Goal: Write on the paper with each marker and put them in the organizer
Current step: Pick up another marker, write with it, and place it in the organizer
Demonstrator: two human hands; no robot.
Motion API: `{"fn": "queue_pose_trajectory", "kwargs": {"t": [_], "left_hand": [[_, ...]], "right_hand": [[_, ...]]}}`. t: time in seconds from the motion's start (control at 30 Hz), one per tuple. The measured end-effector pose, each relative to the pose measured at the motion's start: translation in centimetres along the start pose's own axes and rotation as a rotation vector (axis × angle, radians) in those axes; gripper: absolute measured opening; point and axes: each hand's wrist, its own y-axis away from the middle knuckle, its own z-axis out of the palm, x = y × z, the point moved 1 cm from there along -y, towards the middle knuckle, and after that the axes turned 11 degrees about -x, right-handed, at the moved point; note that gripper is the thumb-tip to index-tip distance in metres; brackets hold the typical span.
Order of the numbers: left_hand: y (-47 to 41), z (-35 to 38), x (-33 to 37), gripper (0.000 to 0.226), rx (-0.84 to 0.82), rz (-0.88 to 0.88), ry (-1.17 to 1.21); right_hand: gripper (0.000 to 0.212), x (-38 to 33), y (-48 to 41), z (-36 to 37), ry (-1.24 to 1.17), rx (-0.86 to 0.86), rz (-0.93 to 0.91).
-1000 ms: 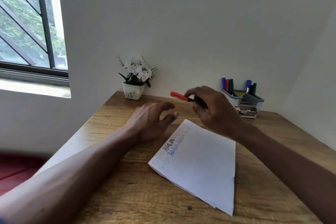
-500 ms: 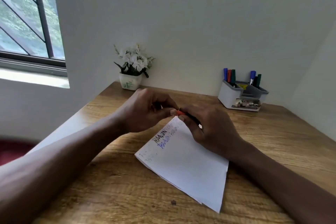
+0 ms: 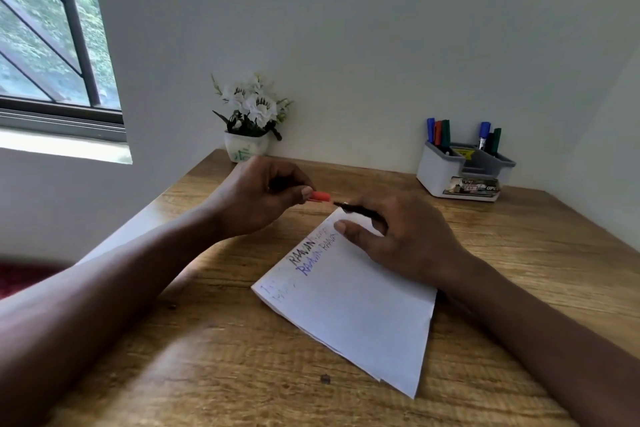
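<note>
A white sheet of paper point(image 3: 353, 305) lies angled on the wooden desk, with black and blue writing near its top left corner. My left hand point(image 3: 256, 198) pinches a red marker cap point(image 3: 319, 196), pulled just clear of the marker. My right hand point(image 3: 398, 239) grips the dark marker body point(image 3: 353, 209) above the paper's top edge, tip pointing left toward the cap. The grey and white organizer point(image 3: 446, 173) stands at the back right with several blue, red and green markers upright in it.
A small white pot of white flowers point(image 3: 247, 146) sits at the back of the desk point(image 3: 242, 357) against the wall. A window is at the left. The desk's left edge runs close under my left forearm.
My right hand brought the red-capped marker down to the paper, my left hand met it, and the cap has come off to the left. The camera tilted downward.
</note>
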Motion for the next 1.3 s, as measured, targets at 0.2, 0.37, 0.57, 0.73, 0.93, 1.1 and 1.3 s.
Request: {"fn": "queue_pose_trajectory", "kwargs": {"t": [0.2, 0.37, 0.57, 0.73, 0.93, 1.1, 1.3], "left_hand": [[-0.3, 0.0, -1.5, 0.006, -0.015, -0.120, -0.210], [-0.4, 0.4, -2.5, 0.015, -0.081, -0.219, -0.316], [-0.1, 0.0, -1.6, 0.074, -0.345, -0.343, -0.187], [-0.1, 0.2, -1.3, 0.111, -0.497, -0.382, -0.261], [0.0, 0.3, -1.4, 0.115, -0.490, -0.392, -0.271], [-0.2, 0.3, -1.2, 0.100, -0.475, -0.397, -0.292], [-0.2, 0.5, -1.6, 0.105, -0.468, -0.406, -0.292]], "right_hand": [[0.073, 1.0, 0.3, -0.5, -0.027, -0.279, 0.068], [0.065, 1.6, -0.2, -0.5, 0.017, -0.269, 0.111], [0.045, 1.2, -0.2, -0.1, 0.011, -0.115, 0.056], [0.045, -0.4, 0.2, -0.3, -0.585, 0.020, -0.073], [0.037, -2.8, 0.7, -0.2, -1.475, -0.426, -0.020], [0.076, -1.7, 0.9, -0.1, -1.682, -0.671, -0.202], [0.051, -3.2, 1.0, 0.3, -1.599, -0.393, -0.042]]}}
